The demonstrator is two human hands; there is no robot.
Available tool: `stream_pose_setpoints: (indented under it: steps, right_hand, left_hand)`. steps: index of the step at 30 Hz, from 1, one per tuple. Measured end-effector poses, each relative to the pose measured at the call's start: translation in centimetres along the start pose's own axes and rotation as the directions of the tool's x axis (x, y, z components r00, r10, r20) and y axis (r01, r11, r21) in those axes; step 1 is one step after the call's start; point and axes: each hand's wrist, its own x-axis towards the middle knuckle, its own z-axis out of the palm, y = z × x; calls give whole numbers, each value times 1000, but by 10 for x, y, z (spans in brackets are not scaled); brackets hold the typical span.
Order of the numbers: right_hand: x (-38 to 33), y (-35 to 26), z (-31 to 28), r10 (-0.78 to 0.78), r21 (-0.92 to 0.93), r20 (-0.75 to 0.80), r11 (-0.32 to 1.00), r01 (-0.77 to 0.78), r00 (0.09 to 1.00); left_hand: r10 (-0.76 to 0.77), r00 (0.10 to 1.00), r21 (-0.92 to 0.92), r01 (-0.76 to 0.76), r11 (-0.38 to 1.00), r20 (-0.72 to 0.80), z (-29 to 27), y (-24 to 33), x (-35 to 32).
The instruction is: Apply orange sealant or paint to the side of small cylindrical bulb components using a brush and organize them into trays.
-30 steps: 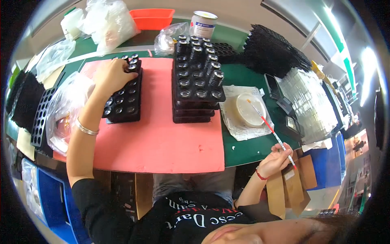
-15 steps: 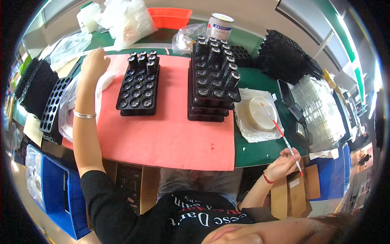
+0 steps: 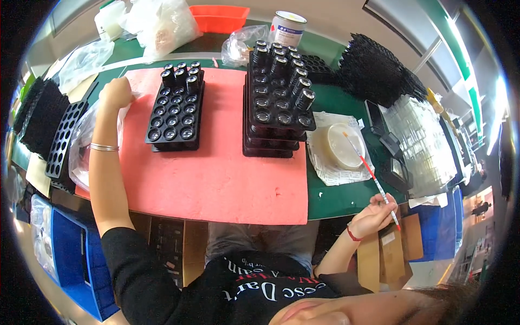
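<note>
My right hand (image 3: pixel 374 215) is closed on a slim paintbrush (image 3: pixel 374 177) with a red and white handle. The brush slants up to the left, its tip over a round cream-coloured dish (image 3: pixel 349 151) on folded paper. My left hand (image 3: pixel 116 93) is curled down at a clear plastic bag (image 3: pixel 86 138), fingertips hidden. Just right of it, a black tray (image 3: pixel 173 120) holds glossy round lens-like pieces, with several black cylinders (image 3: pixel 180 75) upright in its far rows. A taller stack of black trays (image 3: pixel 271 138) carries more cylinders (image 3: pixel 305 98) and round pieces.
A pink mat (image 3: pixel 216 187) covers the middle of the green table. Black trays are piled at the far right (image 3: pixel 374 67) and left (image 3: pixel 43 119). Behind stand a metal can (image 3: pixel 288 30), an orange bin (image 3: pixel 219 20) and a stuffed plastic bag (image 3: pixel 162 27). Clear trays (image 3: pixel 420 146) lie at the right.
My left hand has come nearer, down toward the clear bag, and its fingers are more tucked under. My right hand keeps the brush at the dish. The whole view has shifted slightly.
</note>
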Motion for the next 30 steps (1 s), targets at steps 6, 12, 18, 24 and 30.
stream_pose_setpoints:
  steps: [6,12,18,24,30]
  right_hand:
    - [0,-1,-1,-20,-6,-2,1000,20,1000]
    - [-1,-2,1,-12,-5,-11,1000,12,1000]
    - [0,0,-1,-17,-19,-8,1000,17,1000]
    - [0,-1,0,-14,-16,-10,1000,14,1000]
    - [-1,-3,2,-25,-32,-20,999,25,999]
  left_hand:
    - [-37,999,-96,38,995,14,-16,0,-5]
    - [-52,997,-145,60,988,57,-15,-1,-4]
    - [-63,998,-151,62,987,-2,-11,-1,-2]
    - [-54,901,-296,-84,952,-431,3,0,-1]
    - [144,986,-969,-53,-242,-90,-25,12,4]
